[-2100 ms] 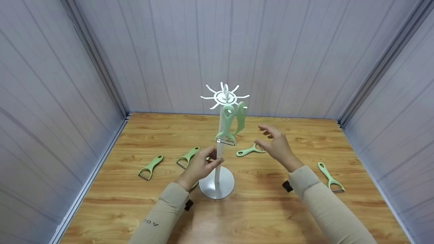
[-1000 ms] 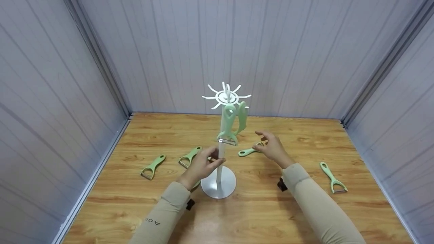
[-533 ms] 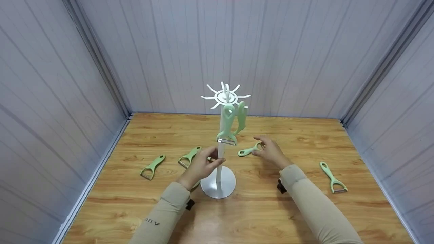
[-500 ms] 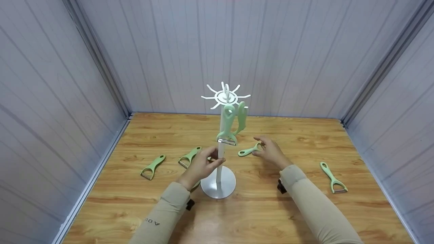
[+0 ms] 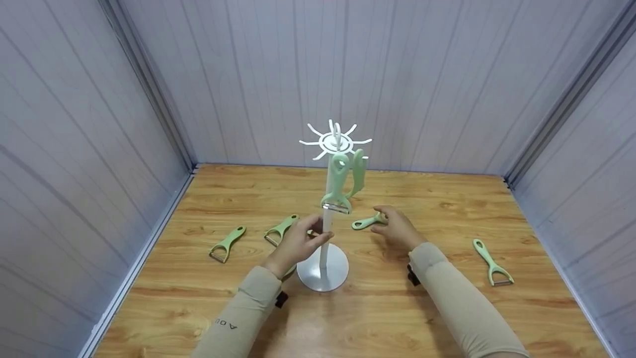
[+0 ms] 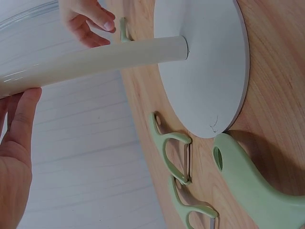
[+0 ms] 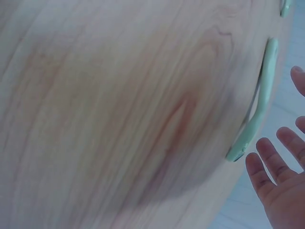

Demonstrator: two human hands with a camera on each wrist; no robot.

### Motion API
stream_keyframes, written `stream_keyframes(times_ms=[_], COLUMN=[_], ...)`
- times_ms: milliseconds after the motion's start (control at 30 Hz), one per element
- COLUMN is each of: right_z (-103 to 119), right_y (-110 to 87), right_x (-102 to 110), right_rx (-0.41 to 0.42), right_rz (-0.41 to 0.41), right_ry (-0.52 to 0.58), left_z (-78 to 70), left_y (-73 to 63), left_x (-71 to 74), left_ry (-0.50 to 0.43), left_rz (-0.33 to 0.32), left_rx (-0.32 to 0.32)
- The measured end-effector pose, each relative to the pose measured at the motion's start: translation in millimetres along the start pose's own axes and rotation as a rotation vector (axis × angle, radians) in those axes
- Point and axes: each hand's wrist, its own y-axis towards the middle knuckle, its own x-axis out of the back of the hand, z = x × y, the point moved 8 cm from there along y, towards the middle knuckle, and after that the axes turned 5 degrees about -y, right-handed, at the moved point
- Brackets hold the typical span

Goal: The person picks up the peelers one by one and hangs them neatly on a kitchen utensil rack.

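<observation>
My left hand (image 5: 299,242) grips the pole of a white hook stand (image 5: 324,254) between thumb and fingers. Two green peelers hang from the stand's hooks: a front peeler (image 5: 338,180) with its blade down, and a second peeler (image 5: 358,171) turned side-on behind it. My right hand (image 5: 397,229) is low over the table, thumb and forefinger apart around the head of a lying peeler (image 5: 365,223). That head is partly hidden. In the right wrist view, the fingers (image 7: 270,157) are spread, beside a green peeler (image 7: 259,105) on the wood.
Left of the stand lie a peeler (image 5: 227,243) and another peeler (image 5: 281,228). A further peeler (image 6: 257,186) touches or nearly touches the round base (image 6: 205,62), mostly hidden by my left arm overhead. One peeler (image 5: 492,263) lies far right. Pale panels enclose the wooden table (image 5: 387,318).
My right hand has come down and leftward to the lying peeler, thumb and forefinger closing in around its head. My left hand keeps its hold on the pole. The camera view has shifted slightly.
</observation>
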Motion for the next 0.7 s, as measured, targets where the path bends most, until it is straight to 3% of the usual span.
stream_keyframes(times_ms=[333,700], right_z=[-5.7,1.3], right_y=[5.7,11.6], right_x=[-10.1,-14.2], right_rx=[0.001,0.040], right_rz=[0.026,0.012], right_ry=[-0.044,-0.253], left_z=[1.6,2.0], left_y=[-0.7,-0.7], left_x=[-3.0,-0.2], left_ry=[-0.001,-0.007], left_rz=[0.026,0.031], left_rx=[0.022,0.043])
